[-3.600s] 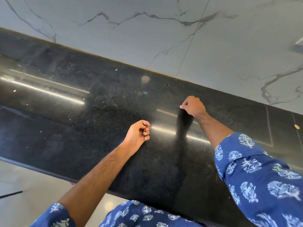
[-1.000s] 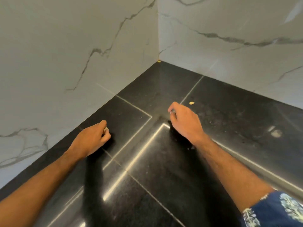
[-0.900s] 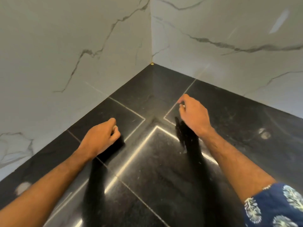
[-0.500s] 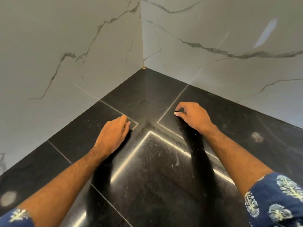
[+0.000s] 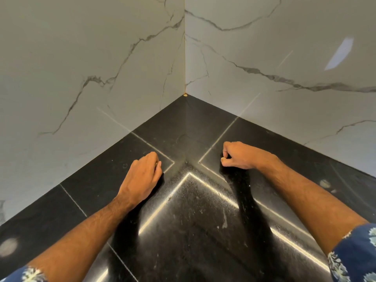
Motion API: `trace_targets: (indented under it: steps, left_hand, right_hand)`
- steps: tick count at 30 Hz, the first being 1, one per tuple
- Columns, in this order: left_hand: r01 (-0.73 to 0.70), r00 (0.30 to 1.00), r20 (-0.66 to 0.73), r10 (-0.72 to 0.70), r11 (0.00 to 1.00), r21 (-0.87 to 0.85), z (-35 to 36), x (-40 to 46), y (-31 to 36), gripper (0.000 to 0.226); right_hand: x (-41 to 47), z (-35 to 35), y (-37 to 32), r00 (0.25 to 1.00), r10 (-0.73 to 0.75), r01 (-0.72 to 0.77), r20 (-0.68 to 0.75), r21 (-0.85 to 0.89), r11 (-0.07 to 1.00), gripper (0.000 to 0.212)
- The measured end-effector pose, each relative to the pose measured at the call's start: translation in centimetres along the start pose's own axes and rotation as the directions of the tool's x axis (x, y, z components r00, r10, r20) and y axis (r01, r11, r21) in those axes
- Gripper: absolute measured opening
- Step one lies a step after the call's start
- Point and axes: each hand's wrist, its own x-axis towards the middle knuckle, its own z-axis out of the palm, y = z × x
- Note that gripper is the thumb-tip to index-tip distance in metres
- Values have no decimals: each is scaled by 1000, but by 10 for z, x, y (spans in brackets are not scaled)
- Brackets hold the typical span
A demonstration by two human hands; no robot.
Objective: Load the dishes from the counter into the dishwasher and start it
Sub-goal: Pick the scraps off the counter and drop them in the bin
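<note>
No dish and no dishwasher is in view. I look down at the inner corner of a glossy black stone counter [image 5: 183, 210]. My left hand [image 5: 142, 178] rests on the counter left of the corner seam, fingers curled under, nothing visible in it. My right hand [image 5: 240, 155] rests on the counter to the right, closed into a loose fist with the thumb tip pointing left. No object shows in it. Both forearms reach in from the bottom corners, with blue patterned sleeves at the frame's edges.
Two white marble-look walls [image 5: 101, 68] meet at a corner behind the counter, with a small tan dot [image 5: 185, 95] at the joint's foot. Light seams and bright reflections cross the counter. Faint smudges lie near the front [image 5: 223, 218].
The view swung from a straight stretch of counter to its corner. A small tan speck seen by my right hand a second ago is out of sight. My left fingers have curled in.
</note>
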Motion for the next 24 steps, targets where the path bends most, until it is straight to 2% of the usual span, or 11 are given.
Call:
trace_targets:
  steps: [5,10,12,14,15,16,17,19,20,22,24]
  left_hand:
    - [2,1000,10,-2,1000,18,2,-1,-1,25]
    - [-3,1000,-2,3,999,38,4,-1,-3,28]
    - [-11,1000,-14,11,999,43,4,-1,-3,30]
    - [-12,1000,-21,13,999,36,5,-1,-5,30]
    - [-11,1000,-22,12,999,34,6,-1,-6,30]
    - [-11,1000,-23,12,999,34,6,-2,-6,30]
    - [-9,1000,-24,10,999,34,6,-2,-5,30]
    - [1,999,-35,0,1000,31,6,-2,-5,30]
    - [7,999,-44,-6,1000,18,6,-2,-5,30]
    - [22,998,-54,-24,999,-34,3,-2,-5,29]
    - [35,997,-60,-40,996,-82,2,-1,-6,26]
  right_hand:
    - [-4,5,-4,999,-33,31,-12,-152,988,20]
    - [-6,23,-7,983,-105,43,-154,-357,933,16]
    - [-7,24,-10,978,-75,43,-197,-161,986,19]
    - [-7,18,-17,958,48,21,-282,239,971,19]
    - [-6,13,-21,942,141,10,-303,446,895,18]
    - [-5,8,-24,936,230,7,-267,666,746,16]
    - [-2,4,-27,943,278,15,-181,860,510,13]
    - [5,0,-31,961,275,31,-29,999,-5,10]
    - [9,0,-32,960,279,38,6,987,-153,10]
    - [23,0,-33,950,307,39,52,958,-285,21]
    - [46,-2,-32,943,320,5,84,963,-268,30]
